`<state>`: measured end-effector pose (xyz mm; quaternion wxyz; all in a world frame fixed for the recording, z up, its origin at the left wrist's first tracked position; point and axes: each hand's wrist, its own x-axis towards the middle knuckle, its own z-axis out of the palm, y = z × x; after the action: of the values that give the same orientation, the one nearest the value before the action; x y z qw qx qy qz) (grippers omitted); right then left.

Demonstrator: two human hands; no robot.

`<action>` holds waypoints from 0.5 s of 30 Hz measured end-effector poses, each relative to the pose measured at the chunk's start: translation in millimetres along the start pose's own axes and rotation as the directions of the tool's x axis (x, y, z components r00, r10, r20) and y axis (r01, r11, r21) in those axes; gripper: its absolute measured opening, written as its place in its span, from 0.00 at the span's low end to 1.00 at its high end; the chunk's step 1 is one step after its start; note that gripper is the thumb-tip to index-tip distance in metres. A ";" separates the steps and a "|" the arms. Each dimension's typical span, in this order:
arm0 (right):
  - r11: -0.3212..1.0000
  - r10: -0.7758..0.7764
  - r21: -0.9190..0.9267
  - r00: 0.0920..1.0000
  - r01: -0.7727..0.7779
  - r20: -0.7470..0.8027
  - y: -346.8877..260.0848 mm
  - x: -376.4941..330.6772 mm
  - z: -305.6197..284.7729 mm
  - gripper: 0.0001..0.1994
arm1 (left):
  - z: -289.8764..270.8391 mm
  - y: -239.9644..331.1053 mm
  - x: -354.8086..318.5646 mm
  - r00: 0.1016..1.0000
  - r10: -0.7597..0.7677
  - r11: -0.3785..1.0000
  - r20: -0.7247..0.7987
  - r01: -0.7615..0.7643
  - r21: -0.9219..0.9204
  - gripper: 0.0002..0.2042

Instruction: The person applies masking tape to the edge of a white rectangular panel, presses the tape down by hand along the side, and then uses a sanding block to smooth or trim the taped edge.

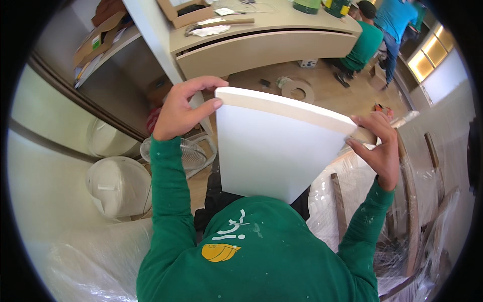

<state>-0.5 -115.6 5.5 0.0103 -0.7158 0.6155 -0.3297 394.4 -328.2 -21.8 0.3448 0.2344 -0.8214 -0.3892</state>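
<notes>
A white panel (274,146) stands on edge in front of my body, its lower end by my lap. Along its top edge runs a beige strip that looks like masking tape (287,110). My left hand (188,108) pinches the panel's upper left corner between thumb and fingers. At the upper right corner, my right hand (380,143) is closed around a beige-brown piece (366,136) that looks like the tape's roll, partly hidden by the fingers. The thumb and fingertips of that hand also reach the panel's corner.
A curved beige desk (271,53) stands ahead, with a cardboard box (188,12) and a hammer-like tool (221,24) on it. Left are a fan (186,153) and a shelf (108,50). Plastic-wrapped furniture (412,201) crowds the right. Two people (365,45) work beyond the desk.
</notes>
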 end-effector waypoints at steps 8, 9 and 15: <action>0.991 -0.133 -0.028 0.988 0.131 -0.081 12.6 4.3 11.8 0.22 | 6.5 7.7 7.2 0.993 0.096 0.995 -0.071 -0.096 -0.002 0.23; 0.987 -0.162 -0.020 0.981 0.161 -0.106 14.3 3.2 13.6 0.22 | 13.3 14.5 13.0 0.979 0.168 0.979 -0.119 -0.151 0.137 0.22; 0.994 -0.109 -0.037 0.991 0.107 -0.078 12.7 -5.7 10.9 0.20 | 107.5 78.3 47.0 0.911 0.412 0.736 0.026 -0.350 0.580 0.17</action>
<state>-6.5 -117.9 -11.0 -0.0440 -0.7343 0.5810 -0.3483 274.2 -261.6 9.6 0.3729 0.1737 -0.9109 -0.0324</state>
